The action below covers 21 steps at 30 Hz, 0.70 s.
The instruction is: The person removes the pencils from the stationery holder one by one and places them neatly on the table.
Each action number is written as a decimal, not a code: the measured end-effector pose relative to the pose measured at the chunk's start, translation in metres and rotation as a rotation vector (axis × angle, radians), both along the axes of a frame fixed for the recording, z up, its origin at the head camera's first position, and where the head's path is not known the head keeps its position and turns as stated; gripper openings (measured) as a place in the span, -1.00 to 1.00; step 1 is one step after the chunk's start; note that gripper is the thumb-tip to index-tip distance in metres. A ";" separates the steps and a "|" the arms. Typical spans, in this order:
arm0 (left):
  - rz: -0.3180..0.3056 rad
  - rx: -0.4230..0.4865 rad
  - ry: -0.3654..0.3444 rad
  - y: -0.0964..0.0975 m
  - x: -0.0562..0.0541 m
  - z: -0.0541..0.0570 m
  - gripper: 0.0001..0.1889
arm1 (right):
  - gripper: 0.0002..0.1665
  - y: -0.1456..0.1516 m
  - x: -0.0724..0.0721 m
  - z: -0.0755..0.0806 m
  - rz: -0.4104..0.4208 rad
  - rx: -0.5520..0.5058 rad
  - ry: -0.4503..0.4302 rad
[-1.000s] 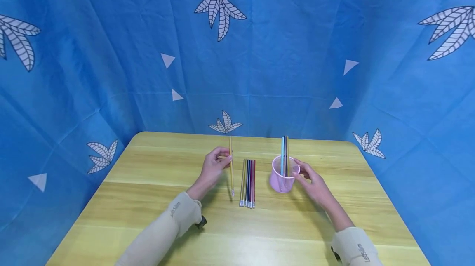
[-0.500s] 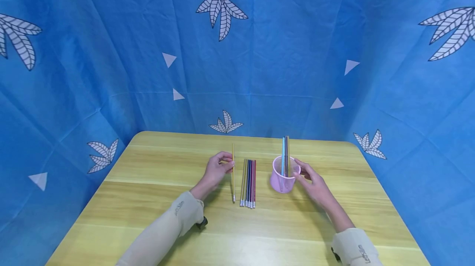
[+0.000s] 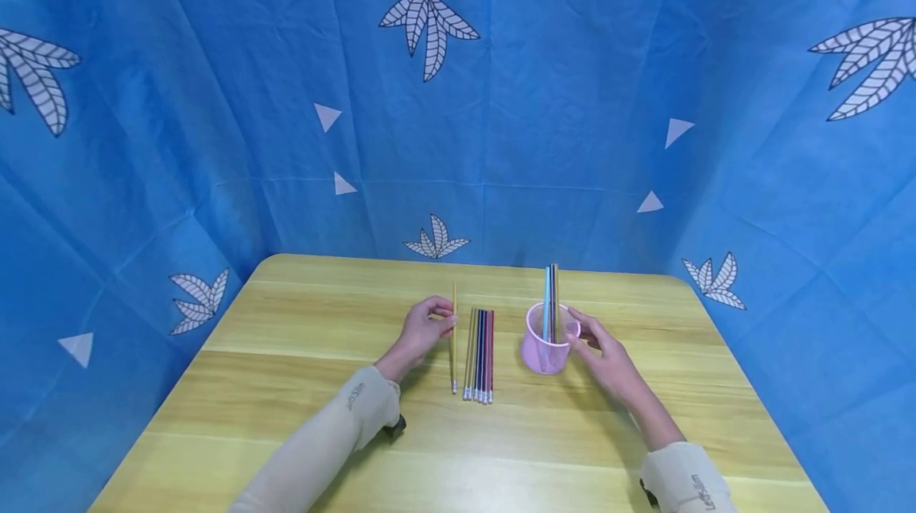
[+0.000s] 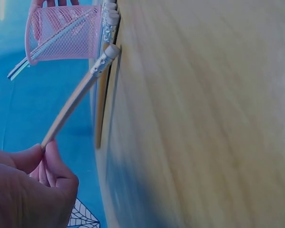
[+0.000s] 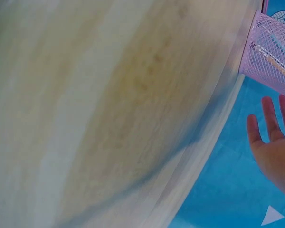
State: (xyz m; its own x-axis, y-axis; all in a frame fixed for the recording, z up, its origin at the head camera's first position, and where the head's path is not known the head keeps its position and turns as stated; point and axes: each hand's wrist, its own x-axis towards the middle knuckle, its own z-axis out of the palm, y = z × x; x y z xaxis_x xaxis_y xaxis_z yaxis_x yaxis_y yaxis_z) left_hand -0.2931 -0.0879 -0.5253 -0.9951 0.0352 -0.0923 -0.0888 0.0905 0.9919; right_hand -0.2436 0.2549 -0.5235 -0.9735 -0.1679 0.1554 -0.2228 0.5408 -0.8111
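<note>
My left hand (image 3: 422, 328) pinches a yellow pencil (image 3: 454, 366) between thumb and fingers, its eraser end towards me. In the left wrist view that pencil (image 4: 76, 97) slants, its eraser close over the wooden table. Just right of it, a tight row of pencils (image 3: 479, 354) lies side by side, gold, dark and red, erasers nearest me. My right hand (image 3: 608, 362) holds the right side of a pink mesh pencil cup (image 3: 541, 355), thumb and index finger at its rim. Its other fingers (image 5: 270, 121) look nearly straight in the right wrist view. Several pencils (image 3: 550, 290) stand in the cup.
The light wooden table (image 3: 286, 386) has rounded far corners. A blue patterned cloth (image 3: 572, 99) hangs behind it and along both sides. Dark bands show at both wrists, below beige sleeves (image 3: 322, 433).
My left hand has moved a little right and towards me with the yellow pencil, bringing it closer to the row. My right hand and the cup have stayed in place.
</note>
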 end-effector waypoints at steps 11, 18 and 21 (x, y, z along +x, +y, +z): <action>0.016 -0.027 -0.030 0.007 0.000 -0.002 -0.70 | -0.31 0.001 0.000 -0.001 0.000 -0.005 0.001; 0.027 -0.049 -0.036 0.012 -0.004 -0.009 -0.71 | -0.32 0.000 0.001 0.000 0.002 -0.010 0.009; 0.032 -0.065 -0.046 0.014 -0.005 -0.010 -0.72 | -0.31 0.000 0.001 -0.001 0.003 -0.006 0.002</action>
State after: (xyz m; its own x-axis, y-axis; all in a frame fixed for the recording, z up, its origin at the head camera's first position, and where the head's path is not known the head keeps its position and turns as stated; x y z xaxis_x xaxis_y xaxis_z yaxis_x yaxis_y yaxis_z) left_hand -0.2985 -0.0744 -0.5354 -0.9903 -0.0040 -0.1391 -0.1381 0.1508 0.9789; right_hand -0.2429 0.2549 -0.5245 -0.9726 -0.1697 0.1586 -0.2261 0.5353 -0.8138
